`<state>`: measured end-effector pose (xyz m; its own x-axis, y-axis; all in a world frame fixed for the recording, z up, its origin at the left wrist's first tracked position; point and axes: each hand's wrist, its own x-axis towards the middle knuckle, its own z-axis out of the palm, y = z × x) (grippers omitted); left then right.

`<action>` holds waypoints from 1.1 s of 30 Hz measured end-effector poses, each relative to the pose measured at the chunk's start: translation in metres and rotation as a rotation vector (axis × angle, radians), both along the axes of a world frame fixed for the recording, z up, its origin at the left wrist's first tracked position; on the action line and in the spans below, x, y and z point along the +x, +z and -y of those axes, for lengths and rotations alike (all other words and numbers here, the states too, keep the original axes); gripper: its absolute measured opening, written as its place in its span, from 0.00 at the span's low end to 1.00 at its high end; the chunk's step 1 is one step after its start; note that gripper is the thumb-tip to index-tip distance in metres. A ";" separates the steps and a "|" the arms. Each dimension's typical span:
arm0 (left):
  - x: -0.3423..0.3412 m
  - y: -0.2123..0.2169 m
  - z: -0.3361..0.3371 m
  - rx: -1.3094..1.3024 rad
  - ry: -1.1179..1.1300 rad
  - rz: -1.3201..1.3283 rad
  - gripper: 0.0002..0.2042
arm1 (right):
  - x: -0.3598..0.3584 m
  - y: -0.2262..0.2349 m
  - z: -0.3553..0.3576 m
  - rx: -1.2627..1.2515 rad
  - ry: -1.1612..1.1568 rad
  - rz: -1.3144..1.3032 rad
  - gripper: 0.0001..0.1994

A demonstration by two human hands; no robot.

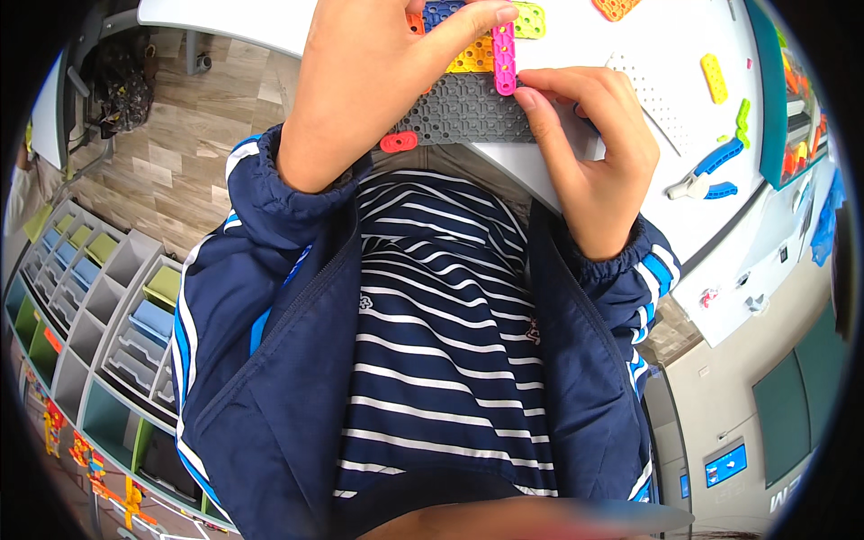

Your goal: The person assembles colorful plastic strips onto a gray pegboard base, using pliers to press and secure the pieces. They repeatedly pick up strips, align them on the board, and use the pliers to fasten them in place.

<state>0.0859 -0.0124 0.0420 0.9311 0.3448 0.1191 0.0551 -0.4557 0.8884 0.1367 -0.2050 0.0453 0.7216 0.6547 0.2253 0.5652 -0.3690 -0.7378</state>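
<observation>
A grey perforated plate [468,112] lies at the near edge of the white table [630,36]. On it sit a pink strip [503,58], a yellow piece [472,58], a blue piece [441,13] and a light-green piece [529,18]. A red piece [398,141] pokes out at the plate's near left corner. My left hand [360,85] covers the plate's left part, its fingers reaching onto the pieces. My right hand [589,144] grips the plate's right end, thumb tip against the pink strip's lower end.
A white perforated board [652,94], a yellow strip [714,77], green bits [742,114], an orange piece [616,7] and a blue-and-white tool [706,171] lie on the table to the right. A teal bin [781,99] of parts stands at far right. Cubby shelves [99,297] are at left.
</observation>
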 end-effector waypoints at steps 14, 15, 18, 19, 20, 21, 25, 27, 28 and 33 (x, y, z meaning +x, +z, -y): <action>0.006 -0.010 -0.005 0.072 -0.067 0.134 0.18 | -0.002 -0.002 -0.006 0.000 -0.039 -0.027 0.10; 0.006 -0.011 -0.005 0.085 -0.066 0.119 0.18 | -0.002 -0.003 -0.006 0.011 -0.033 -0.017 0.11; 0.005 -0.012 -0.005 0.114 -0.063 0.096 0.18 | -0.002 -0.006 -0.007 0.039 -0.018 0.024 0.11; 0.005 -0.012 -0.005 0.122 -0.063 0.092 0.18 | -0.002 -0.006 -0.007 0.034 -0.019 0.032 0.12; 0.005 -0.011 -0.005 0.131 -0.062 0.088 0.18 | -0.003 -0.006 -0.006 0.029 -0.019 0.039 0.12; 0.005 -0.011 -0.005 0.143 -0.062 0.084 0.18 | -0.003 -0.005 -0.005 0.010 -0.008 0.064 0.12; 0.007 -0.011 -0.005 0.173 -0.059 0.079 0.17 | -0.004 -0.005 -0.004 -0.011 0.029 0.150 0.13; 0.008 -0.012 -0.005 0.158 -0.058 0.093 0.17 | -0.003 -0.006 -0.005 0.000 0.039 0.179 0.14; 0.008 -0.012 -0.004 0.154 -0.058 0.097 0.17 | -0.003 -0.007 -0.005 0.002 0.042 0.191 0.14; 0.007 -0.012 -0.003 0.177 -0.057 0.085 0.16 | -0.004 -0.009 -0.006 -0.009 0.054 0.256 0.13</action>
